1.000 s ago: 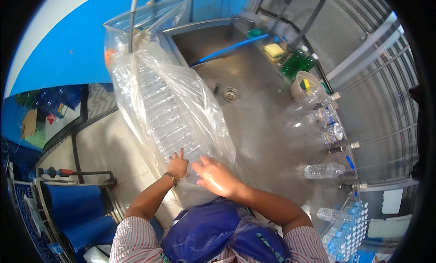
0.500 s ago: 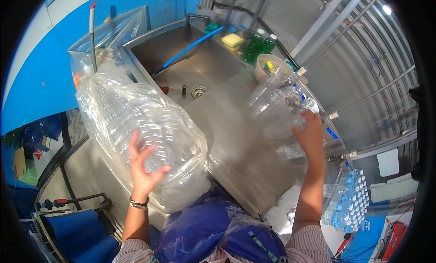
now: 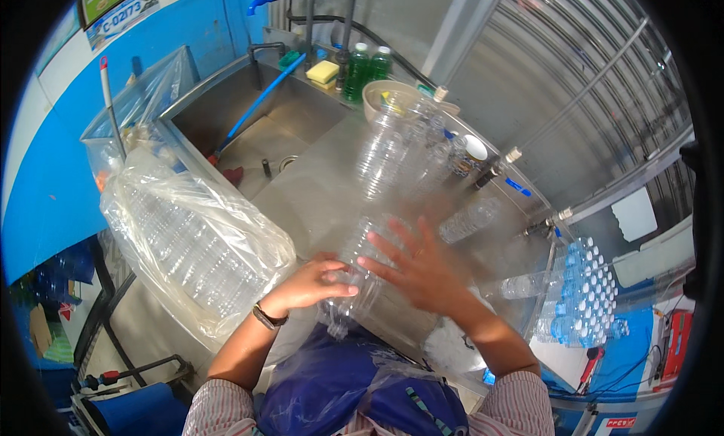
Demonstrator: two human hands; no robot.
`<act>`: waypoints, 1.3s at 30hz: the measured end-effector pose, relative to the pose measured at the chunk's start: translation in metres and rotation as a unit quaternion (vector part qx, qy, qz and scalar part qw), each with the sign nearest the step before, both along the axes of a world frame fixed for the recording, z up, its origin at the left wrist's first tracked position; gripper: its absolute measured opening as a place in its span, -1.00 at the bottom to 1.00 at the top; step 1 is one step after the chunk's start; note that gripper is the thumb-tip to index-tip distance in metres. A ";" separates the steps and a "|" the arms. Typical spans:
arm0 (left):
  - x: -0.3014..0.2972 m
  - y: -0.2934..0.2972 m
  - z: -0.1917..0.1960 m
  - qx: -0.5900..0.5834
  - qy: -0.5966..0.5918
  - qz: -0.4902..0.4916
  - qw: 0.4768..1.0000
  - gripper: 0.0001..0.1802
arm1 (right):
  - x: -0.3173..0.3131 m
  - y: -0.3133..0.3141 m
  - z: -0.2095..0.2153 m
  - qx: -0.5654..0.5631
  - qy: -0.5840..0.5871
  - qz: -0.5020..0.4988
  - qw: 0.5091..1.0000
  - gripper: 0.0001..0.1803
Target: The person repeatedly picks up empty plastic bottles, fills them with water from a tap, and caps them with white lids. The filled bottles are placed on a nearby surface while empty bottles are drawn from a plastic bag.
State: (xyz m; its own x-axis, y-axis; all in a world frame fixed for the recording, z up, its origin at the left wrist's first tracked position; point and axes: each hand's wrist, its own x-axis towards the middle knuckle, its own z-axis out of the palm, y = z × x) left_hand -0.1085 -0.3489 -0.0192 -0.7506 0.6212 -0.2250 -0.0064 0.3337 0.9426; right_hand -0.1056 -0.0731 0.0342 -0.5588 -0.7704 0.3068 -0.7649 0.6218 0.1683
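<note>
Between my hands, over the front of the steel counter, are one or more clear plastic bottles, tilted; their overlap makes the number hard to tell. My left hand, with a dark band on the wrist, curls its fingers round the left side of a bottle. My right hand is slightly blurred, palm toward the bottle, fingers spread apart. Farther back on the counter lie several clear bottles in a bunch. One more clear bottle lies to their right. A large clear bag packed with empty bottles leans left of my hands.
A steel sink holds a blue stick. Along the back stand a yellow sponge, green bottles and a beige bowl. Taps line the right edge. Several filled, white-capped bottles stand at the right.
The view has shifted to the right. My left hand has left the bag, my right hand has come back from the far bottles, and both have met around a bottle in front of me.
</note>
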 end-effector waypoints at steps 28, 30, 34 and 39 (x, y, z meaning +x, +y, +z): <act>-0.129 0.197 -0.037 0.491 -0.303 0.422 0.699 -0.40 | -0.127 0.043 -0.162 -0.557 -0.121 -0.490 0.660 -0.13; -0.120 0.194 -0.031 0.488 -0.308 0.455 0.678 -0.32 | -0.128 0.044 -0.163 -0.636 -0.140 -0.481 0.587 -0.25; -0.083 0.143 -0.022 0.444 -0.199 0.374 0.789 -0.48 | -0.086 0.014 -0.152 -0.822 -0.221 -0.376 0.367 -0.45; -0.041 -0.039 -0.061 0.421 0.128 0.442 0.782 -0.86 | -0.001 -0.094 -0.106 -0.619 -0.294 -0.054 0.726 -0.45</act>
State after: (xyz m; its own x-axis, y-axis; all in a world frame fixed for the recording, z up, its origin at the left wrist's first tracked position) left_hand -0.1496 -0.3879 -0.0798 -0.9237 -0.3184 0.2131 0.3419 -0.4339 0.8336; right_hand -0.1065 -0.1674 -0.0719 -0.9100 -0.0490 0.4117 -0.4144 0.0799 -0.9066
